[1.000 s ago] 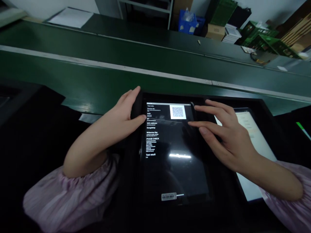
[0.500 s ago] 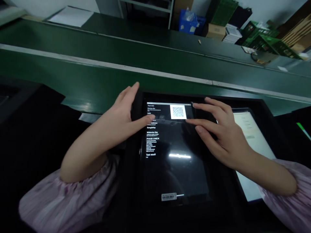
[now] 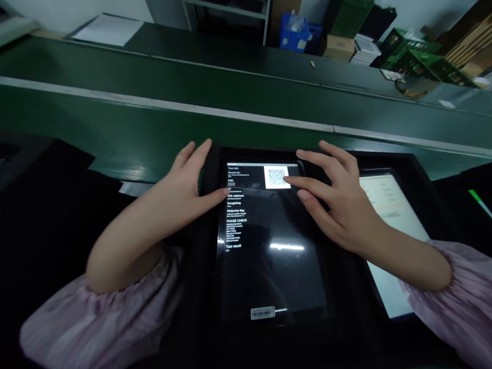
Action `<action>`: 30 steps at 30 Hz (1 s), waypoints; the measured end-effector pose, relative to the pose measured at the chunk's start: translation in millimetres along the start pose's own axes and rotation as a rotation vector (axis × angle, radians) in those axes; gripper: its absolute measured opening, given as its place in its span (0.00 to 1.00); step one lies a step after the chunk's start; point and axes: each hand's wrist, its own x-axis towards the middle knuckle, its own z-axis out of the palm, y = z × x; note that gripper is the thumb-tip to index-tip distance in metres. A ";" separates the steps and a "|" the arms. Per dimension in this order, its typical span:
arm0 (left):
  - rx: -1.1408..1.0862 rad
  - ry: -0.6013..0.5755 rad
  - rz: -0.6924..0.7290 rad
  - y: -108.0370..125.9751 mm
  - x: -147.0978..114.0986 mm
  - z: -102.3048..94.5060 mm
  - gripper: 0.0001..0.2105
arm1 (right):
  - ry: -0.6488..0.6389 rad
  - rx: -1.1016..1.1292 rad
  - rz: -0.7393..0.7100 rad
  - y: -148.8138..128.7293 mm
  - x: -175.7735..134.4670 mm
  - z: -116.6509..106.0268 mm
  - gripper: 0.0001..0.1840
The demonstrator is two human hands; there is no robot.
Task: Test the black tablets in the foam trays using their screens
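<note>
A tablet (image 3: 274,277) lies face up in a black tray (image 3: 346,328), its dark screen lit with white test text and a QR code (image 3: 273,177) near the top. At its upper left edge is my left hand (image 3: 192,179), fingers spread and the thumb tip over the screen's left side. My right hand (image 3: 334,189) hovers over the top right of the screen, fingers apart, one fingertip at the QR code; whether it touches the glass I cannot tell. Low on the screen is a barcode label (image 3: 263,312). To the right, a second tablet (image 3: 388,287) shows a pale screen, partly hidden by my right forearm.
Beyond the tray a green conveyor belt (image 3: 154,123) crosses the view, with a pale rail (image 3: 230,110) along it. White paper (image 3: 108,29) lies at the far left. A blue bin (image 3: 294,33), cardboard box (image 3: 338,47) and green crates (image 3: 434,64) stand at the back.
My left thumb has drawn back left, off the text to the screen's edge. My right hand has moved slightly left and up, its fingertip now over the QR code. The view has shifted slightly.
</note>
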 end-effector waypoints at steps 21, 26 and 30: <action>-0.094 0.023 -0.132 11.9 -6.4 -12.4 0.49 | -0.017 -0.001 0.008 4.7 2.3 10.9 0.18; -0.121 0.014 -0.158 15.7 -9.8 -16.5 0.49 | -0.010 0.013 0.014 3.5 2.7 4.3 0.17; -0.136 0.010 -0.161 13.8 -10.4 -16.5 0.48 | -0.012 0.019 0.015 2.7 2.7 -0.6 0.17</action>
